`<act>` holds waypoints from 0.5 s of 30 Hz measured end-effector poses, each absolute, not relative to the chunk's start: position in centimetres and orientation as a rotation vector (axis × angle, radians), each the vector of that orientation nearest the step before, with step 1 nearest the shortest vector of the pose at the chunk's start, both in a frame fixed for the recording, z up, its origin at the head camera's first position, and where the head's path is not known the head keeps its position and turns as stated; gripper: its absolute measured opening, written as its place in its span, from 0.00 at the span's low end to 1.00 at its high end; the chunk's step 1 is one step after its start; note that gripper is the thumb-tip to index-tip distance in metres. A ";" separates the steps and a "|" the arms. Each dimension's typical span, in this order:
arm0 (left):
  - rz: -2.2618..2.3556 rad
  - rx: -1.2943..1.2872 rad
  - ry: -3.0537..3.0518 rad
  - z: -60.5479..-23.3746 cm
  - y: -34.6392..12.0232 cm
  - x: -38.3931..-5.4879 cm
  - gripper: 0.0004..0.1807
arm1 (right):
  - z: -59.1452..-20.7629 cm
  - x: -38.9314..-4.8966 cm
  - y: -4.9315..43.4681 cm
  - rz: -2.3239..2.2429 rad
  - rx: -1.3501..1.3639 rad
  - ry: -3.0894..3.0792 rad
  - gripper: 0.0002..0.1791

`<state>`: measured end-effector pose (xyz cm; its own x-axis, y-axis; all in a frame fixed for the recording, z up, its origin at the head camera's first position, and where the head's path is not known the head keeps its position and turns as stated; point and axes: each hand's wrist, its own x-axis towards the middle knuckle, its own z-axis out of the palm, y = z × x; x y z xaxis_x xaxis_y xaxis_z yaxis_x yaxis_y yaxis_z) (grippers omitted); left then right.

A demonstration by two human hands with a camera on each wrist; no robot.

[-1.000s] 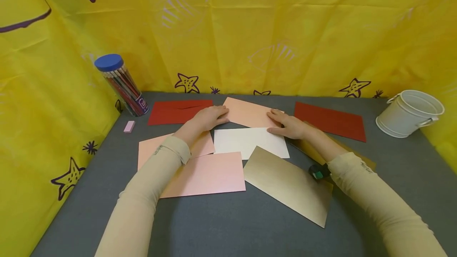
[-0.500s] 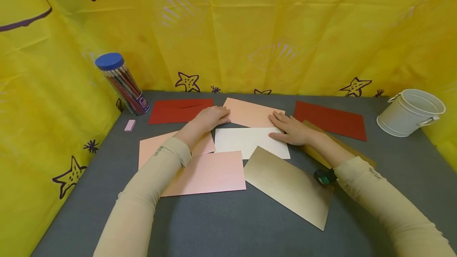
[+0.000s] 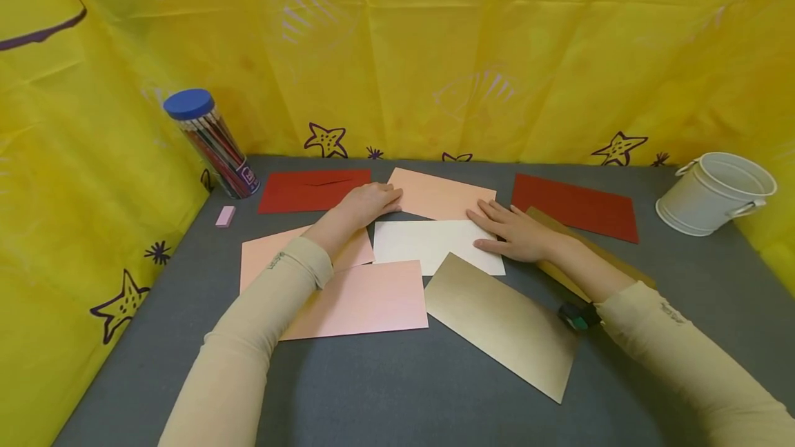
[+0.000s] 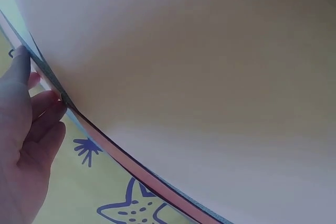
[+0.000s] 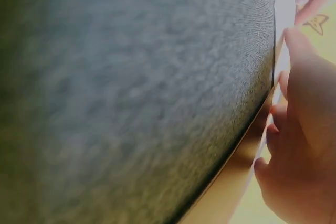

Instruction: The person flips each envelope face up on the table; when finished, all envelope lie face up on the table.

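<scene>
In the head view, my left hand (image 3: 365, 203) touches the left edge of a peach paper sheet (image 3: 437, 192) with relaxed fingers, bridging a red sheet (image 3: 295, 192) behind and another peach sheet (image 3: 267, 254) in front. My right hand (image 3: 520, 232) lies with spread fingers, its fingertips at that same far peach sheet's right corner and its thumb over a white sheet (image 3: 428, 247). Part of a gold sheet (image 3: 562, 283) is hidden under the right forearm. In the left wrist view the left hand's fingers (image 4: 44, 116) are at the paper's edge.
A pinkish sheet (image 3: 379, 302) and a slanted gold sheet (image 3: 499, 326) lie nearer the person. Another red sheet (image 3: 584, 212) is back right. A blue-lidded pencil tube (image 3: 214, 147) and pink eraser (image 3: 226, 216) stand left, a white bucket (image 3: 698, 199) right. Yellow cloth (image 3: 397, 74) borders the grey table.
My right hand has slid a little to the right and toward the person, its fingers spreading more. The left hand stays at the peach sheet's edge, and the sheets hold their places.
</scene>
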<state>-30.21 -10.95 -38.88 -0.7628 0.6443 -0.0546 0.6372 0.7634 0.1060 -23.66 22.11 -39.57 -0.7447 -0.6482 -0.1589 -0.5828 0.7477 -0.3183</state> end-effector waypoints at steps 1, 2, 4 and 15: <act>0.123 1.040 2.862 -38.9 -11.0 -30.2 0.23 | -39.5 -23.5 22.2 -0.347 -0.975 2.691 0.39; 0.127 1.031 2.857 -38.8 -11.0 -30.2 0.23 | -39.5 -23.4 22.3 -0.339 -0.985 2.693 0.38; 0.130 1.019 2.848 -38.8 -11.0 -30.1 0.24 | -39.5 -23.2 22.4 -0.306 -1.005 2.697 0.38; 0.103 1.049 2.850 -38.9 -11.0 -30.0 0.23 | -39.4 -22.7 23.1 -0.480 -1.056 2.657 0.33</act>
<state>-30.00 -11.01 -38.85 -0.7570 0.6493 -0.0731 0.6423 0.7600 0.0991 -22.70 23.06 -39.40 -0.7094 -0.6976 -0.1007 -0.6182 0.6845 -0.3864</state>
